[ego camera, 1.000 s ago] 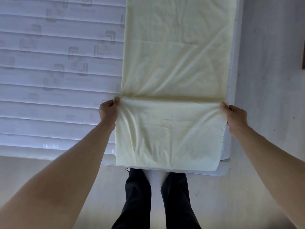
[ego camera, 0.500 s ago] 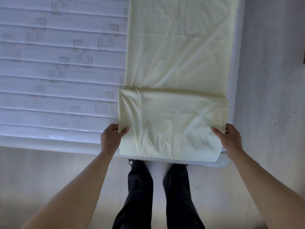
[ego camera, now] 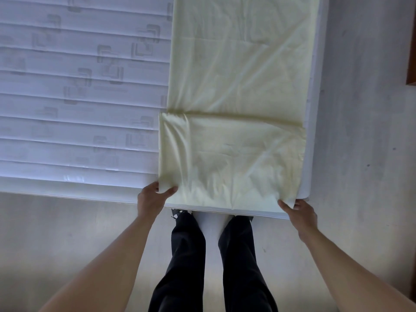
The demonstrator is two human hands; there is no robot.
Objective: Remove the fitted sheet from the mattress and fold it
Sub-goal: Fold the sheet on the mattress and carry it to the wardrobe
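The pale yellow fitted sheet [ego camera: 238,70] lies as a long folded strip along the right side of the bare white mattress [ego camera: 74,104]. Its near end is doubled over into a flap whose crease runs across the strip. My left hand [ego camera: 153,197] pinches the flap's near left corner at the mattress's front edge. My right hand [ego camera: 297,210] pinches the near right corner, close to the mattress's front right corner. Both arms reach forward from below.
The quilted mattress surface with square patterns fills the left. Light floor runs in front and to the right of the bed. My dark-trousered legs [ego camera: 189,255] stand against the front edge. A brown furniture edge [ego camera: 412,52] shows at far right.
Both hands have slid back toward me along the flap's sides, from the crease to its near corners. The flap now lies flatter on the strip.
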